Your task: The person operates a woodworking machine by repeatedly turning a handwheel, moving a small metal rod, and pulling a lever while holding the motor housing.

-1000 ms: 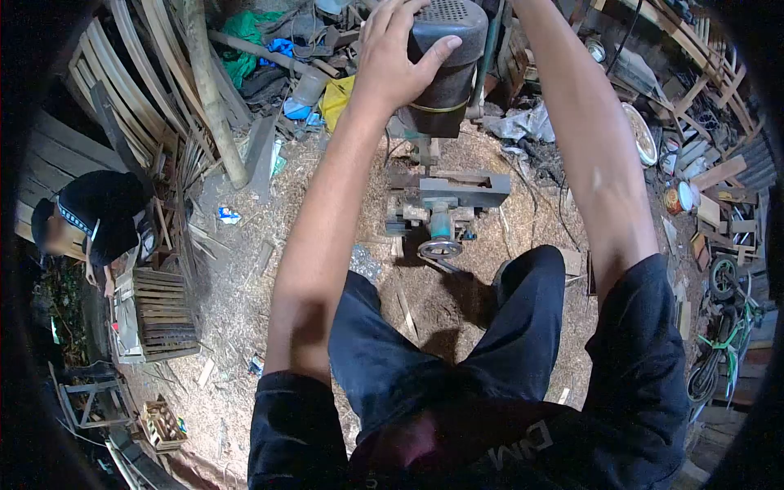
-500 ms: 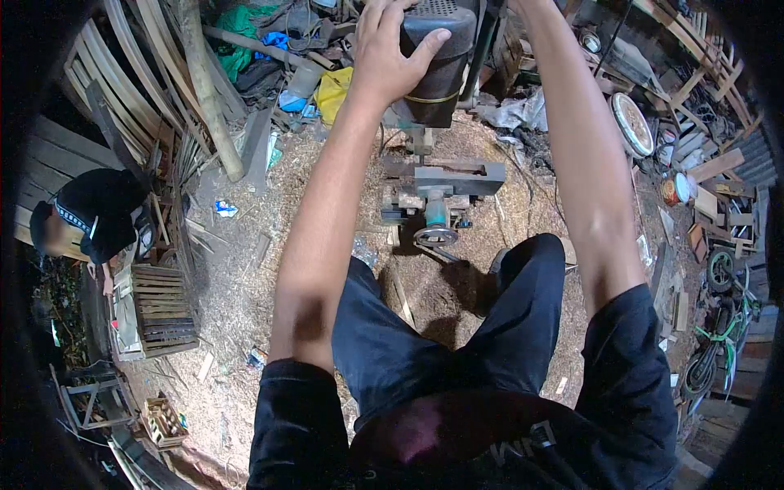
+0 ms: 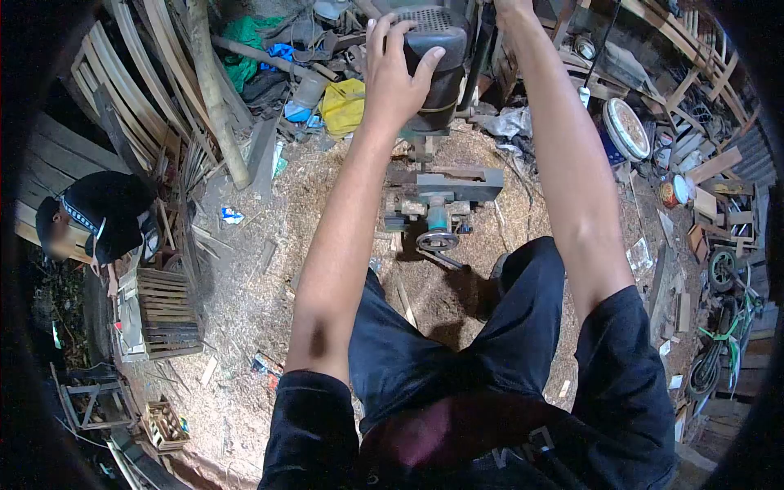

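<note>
Your left hand (image 3: pixel 396 77) wraps the upright motor (image 3: pixel 437 61) from its left side. Your right hand (image 3: pixel 508 8) reaches just beyond it, its grip cut off from view.

Rough woodworking workshop: sawdust floor (image 3: pixel 253 269), stacked curved slats (image 3: pixel 122 73), drill-press machine (image 3: pixel 437 196), wooden crates (image 3: pixel 167 314).

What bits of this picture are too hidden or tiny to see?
- Right hand: head view, cut off by the top edge; what it grips is unseen.
- Motor: head view, its left side is covered by the left hand.
- Round tin: head view, too small to read.
</note>
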Demonstrator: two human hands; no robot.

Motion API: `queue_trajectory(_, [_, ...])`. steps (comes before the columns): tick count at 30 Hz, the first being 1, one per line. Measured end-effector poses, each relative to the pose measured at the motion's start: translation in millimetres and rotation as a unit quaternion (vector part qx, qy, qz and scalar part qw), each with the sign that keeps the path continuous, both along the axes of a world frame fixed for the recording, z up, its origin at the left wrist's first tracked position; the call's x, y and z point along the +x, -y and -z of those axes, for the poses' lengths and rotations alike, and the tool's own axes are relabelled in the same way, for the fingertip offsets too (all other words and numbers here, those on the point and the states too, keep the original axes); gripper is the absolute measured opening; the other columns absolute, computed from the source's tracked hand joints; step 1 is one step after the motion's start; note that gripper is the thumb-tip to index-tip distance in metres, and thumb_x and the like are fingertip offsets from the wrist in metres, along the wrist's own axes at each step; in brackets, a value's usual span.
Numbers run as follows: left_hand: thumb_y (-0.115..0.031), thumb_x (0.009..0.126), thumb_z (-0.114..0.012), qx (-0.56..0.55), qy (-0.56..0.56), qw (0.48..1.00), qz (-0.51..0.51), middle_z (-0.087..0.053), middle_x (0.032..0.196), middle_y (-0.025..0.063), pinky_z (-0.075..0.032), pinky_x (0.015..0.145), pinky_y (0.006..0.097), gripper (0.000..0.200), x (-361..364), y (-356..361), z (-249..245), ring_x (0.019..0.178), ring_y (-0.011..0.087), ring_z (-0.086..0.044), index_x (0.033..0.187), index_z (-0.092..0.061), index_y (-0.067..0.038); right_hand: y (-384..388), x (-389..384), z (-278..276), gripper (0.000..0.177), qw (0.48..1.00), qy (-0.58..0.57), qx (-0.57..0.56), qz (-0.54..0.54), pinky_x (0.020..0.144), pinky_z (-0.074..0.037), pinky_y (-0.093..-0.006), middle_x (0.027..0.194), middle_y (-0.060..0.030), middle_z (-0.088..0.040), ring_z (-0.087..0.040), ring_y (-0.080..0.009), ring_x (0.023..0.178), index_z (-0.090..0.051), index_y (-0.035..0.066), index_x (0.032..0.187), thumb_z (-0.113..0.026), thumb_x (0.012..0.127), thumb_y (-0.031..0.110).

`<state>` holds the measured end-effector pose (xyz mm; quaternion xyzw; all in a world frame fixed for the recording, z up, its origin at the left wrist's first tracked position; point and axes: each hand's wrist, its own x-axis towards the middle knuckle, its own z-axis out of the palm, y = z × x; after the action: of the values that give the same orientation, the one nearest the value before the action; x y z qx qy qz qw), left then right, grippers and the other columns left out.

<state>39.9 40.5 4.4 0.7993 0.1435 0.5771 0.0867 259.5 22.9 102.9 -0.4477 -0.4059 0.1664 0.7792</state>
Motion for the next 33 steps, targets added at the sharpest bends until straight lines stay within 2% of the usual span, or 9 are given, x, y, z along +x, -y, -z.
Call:
queue_trajectory(8, [-0.035, 0.086, -0.071, 0.014, -0.022, 0.999, -0.031, -0.045, 0.138, 0.0194, -0.029, 0.112, 0.0502, 0.052, -2.9, -0.8, -1.8, 0.133, 0.0436, -0.036, 0.124, -0.053, -0.004, 3.4, -7.6, -4.8, 0.038, 1.000, -0.017, -0.011, 0.015, 0.042, -0.032, -0.0297, 0.050, 0.0001, -0.042, -0.039, -0.0136, 0.040, -0.051, 0.011, 0.066, -0.044, 0.096, 0.032])
queue_trajectory(11, [-0.035, 0.087, -0.071, 0.011, -0.024, 0.999, -0.025, -0.046, 0.137, 0.0195, -0.029, 0.112, 0.0506, 0.051, -2.3, -2.6, -0.7, 0.133, 0.0438, -0.037, 0.123, -0.054, -0.004, 19.7, -11.1, 16.4, 0.042, 0.999, 0.012, 0.020, -0.030, 0.042, -0.031, -0.0295, 0.050, -0.0005, -0.043, -0.039, -0.0130, 0.041, -0.048, 0.011, 0.062, -0.043, 0.097, 0.032])
queue_trajectory(12, [-0.035, 0.087, -0.070, 0.011, -0.021, 0.999, -0.023, -0.046, 0.137, 0.0193, -0.029, 0.112, 0.0508, 0.050, -0.9, -2.6, 1.7, 0.133, 0.0438, -0.037, 0.123, -0.054, -0.004, 43.0, -35.0, 22.5, 0.044, 0.998, 0.039, 0.043, 0.027, 0.042, -0.030, -0.0298, 0.051, -0.0009, -0.043, -0.038, -0.0127, 0.041, -0.047, 0.010, 0.060, -0.042, 0.098, 0.032])
queue_trajectory(19, [-0.022, 0.086, -0.068, -0.034, -0.012, 0.999, 0.004, -0.044, 0.137, 0.0238, -0.032, 0.111, 0.0470, 0.049, -6.6, 20.9, -9.5, 0.131, 0.0430, -0.040, 0.125, -0.050, 0.001, 60.5, -40.5, 36.5, 0.042, 0.999, 0.034, 0.020, 0.020, 0.046, -0.032, -0.0290, 0.052, -0.0012, -0.045, -0.041, -0.0131, 0.045, -0.051, 0.008, 0.063, -0.044, 0.098, 0.031])
queue_trajectory(23, [-0.020, 0.087, -0.067, -0.051, -0.027, 0.998, -0.032, -0.038, 0.145, 0.0244, -0.031, 0.111, 0.0466, 0.054, -8.5, 34.1, -4.3, 0.135, 0.0433, -0.036, 0.133, -0.045, -0.001, 68.6, -32.3, 31.1, 0.038, 0.994, 0.017, -0.014, -0.105, 0.052, -0.037, -0.0312, 0.059, -0.0035, -0.050, -0.046, -0.0156, 0.051, -0.055, 0.006, 0.070, -0.045, 0.098, 0.031])
queue_trajectory(26, [-0.019, 0.086, -0.068, -0.076, -0.051, 0.994, -0.061, -0.029, 0.153, 0.0234, -0.029, 0.113, 0.0466, 0.064, -10.8, 42.4, -1.5, 0.141, 0.0429, -0.029, 0.142, -0.040, -0.007, 74.2, -33.6, 24.5, 0.037, 0.993, 0.007, -0.073, -0.090, 0.055, -0.040, -0.0319, 0.063, -0.0036, -0.052, -0.049, -0.0176, 0.053, -0.057, 0.008, 0.074, -0.045, 0.098, 0.033])
queue_trajectory(29, [-0.033, 0.084, -0.073, -0.018, -0.053, 0.995, -0.081, -0.034, 0.148, 0.0233, -0.031, 0.111, 0.0524, 0.064, -8.7, 35.5, 6.5, 0.136, 0.0448, -0.033, 0.134, -0.044, -0.007, 77.5, -40.1, 19.3, 0.036, 0.993, -0.009, -0.072, -0.096, 0.056, -0.040, -0.0303, 0.060, -0.0025, -0.051, -0.049, -0.0165, 0.053, -0.058, 0.011, 0.071, -0.051, 0.097, 0.036])
queue_trajectory(30, [-0.029, 0.082, -0.075, -0.025, -0.077, 0.993, -0.090, -0.027, 0.151, 0.0252, -0.032, 0.111, 0.0514, 0.071, -9.7, 38.2, 4.4, 0.138, 0.0447, -0.031, 0.139, -0.038, -0.009, 80.1, -44.4, 17.0, 0.036, 0.994, 0.001, -0.079, -0.077, 0.055, -0.040, -0.0302, 0.059, -0.0021, -0.051, -0.049, -0.0162, 0.053, -0.057, 0.012, 0.070, -0.053, 0.096, 0.036])
queue_trajectory(33, [-0.026, 0.081, -0.075, -0.025, -0.072, 0.992, -0.096, -0.027, 0.152, 0.0247, -0.032, 0.111, 0.0511, 0.070, -8.4, 40.7, 2.8, 0.137, 0.0445, -0.032, 0.139, -0.039, -0.009, 77.5, -48.7, 17.6, 0.037, 0.996, 0.002, -0.074, -0.047, 0.053, -0.039, -0.0304, 0.056, 0.0002, -0.048, -0.048, -0.0147, 0.050, -0.056, 0.012, 0.066, -0.057, 0.095, 0.036])
